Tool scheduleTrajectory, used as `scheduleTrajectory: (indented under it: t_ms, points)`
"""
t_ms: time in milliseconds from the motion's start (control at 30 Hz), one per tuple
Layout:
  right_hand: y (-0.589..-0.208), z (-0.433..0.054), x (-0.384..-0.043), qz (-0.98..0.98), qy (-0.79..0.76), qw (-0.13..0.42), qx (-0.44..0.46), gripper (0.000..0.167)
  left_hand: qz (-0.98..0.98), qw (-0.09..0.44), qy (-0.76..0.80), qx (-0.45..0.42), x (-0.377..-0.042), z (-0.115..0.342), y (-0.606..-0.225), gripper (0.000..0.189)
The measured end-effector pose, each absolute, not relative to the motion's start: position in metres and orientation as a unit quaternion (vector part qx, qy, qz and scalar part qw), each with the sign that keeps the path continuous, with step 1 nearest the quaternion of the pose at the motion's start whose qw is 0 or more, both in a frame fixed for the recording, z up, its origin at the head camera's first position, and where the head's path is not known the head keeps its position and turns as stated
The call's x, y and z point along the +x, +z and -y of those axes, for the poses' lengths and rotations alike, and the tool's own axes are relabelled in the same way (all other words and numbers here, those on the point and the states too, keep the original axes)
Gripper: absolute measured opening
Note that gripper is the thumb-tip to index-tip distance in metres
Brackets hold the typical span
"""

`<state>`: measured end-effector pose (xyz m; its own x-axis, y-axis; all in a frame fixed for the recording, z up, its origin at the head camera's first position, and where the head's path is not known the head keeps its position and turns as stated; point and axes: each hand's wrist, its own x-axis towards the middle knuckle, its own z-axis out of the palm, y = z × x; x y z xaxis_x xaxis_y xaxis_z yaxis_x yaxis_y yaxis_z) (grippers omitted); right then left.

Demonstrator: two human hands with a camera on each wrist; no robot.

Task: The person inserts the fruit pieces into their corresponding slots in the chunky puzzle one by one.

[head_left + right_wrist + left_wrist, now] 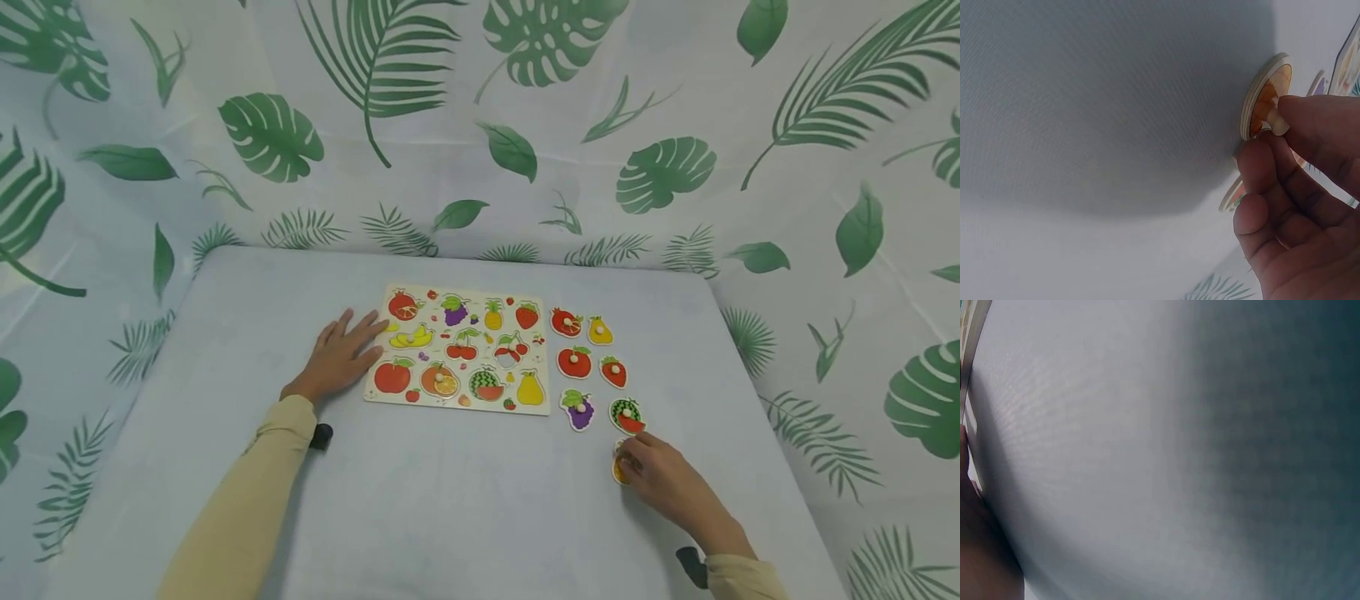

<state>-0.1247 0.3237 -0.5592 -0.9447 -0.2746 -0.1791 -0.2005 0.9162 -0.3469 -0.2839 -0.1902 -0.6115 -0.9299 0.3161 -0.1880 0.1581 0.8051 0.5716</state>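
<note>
On the left edge of a wooden fruit puzzle board [467, 410] rest the spread fingers of my left hand [335, 360]; in the left wrist view only a dark edge of the hand [985, 550] shows. My right hand [671, 483], right of the board, pinches the knob [1279, 122] of an orange-brown pineapple puzzle piece [1260, 100] between thumb and fingers. That piece stands tilted at the tabletop in the right wrist view; the hand partly covers it in the head view. Just beyond lies the watermelon piece [626, 414].
Loose knobbed pieces lie right of the board: pomegranate [565, 322], pear [599, 332], apple [573, 363], strawberry [613, 372] and grapes [577, 411]. Knobbed banana [412, 337] and orange [439, 380] pieces sit in the board. A leaf-print cloth [450, 167] hangs behind the pale table [450, 517].
</note>
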Motion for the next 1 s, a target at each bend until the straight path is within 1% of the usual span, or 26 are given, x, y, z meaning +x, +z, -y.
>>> scheduleTrajectory:
  t_ms: [267,567,800,1000]
  points:
    - [-0.560,-0.319,-0.121,-0.973,-0.162,0.120,-0.110,0.017,-0.941,0.138,0.283,0.125,-0.285,0.191,-0.613,0.063]
    - [-0.558,-0.321,-0.123,-0.975,-0.152,0.090,-0.136,0.019,-0.941,0.134,0.284,0.124,-0.285,0.190,-0.615,0.063]
    - [-0.553,-0.320,-0.134,-0.973,-0.144,0.059,-0.169,0.020,-0.942,0.132,0.283,0.125,-0.287,0.190,-0.618,0.064]
    - [-0.546,-0.314,-0.145,-0.971,-0.143,0.044,-0.188,0.021,-0.942,0.134,0.283,0.123,-0.287,0.191,-0.617,0.065]
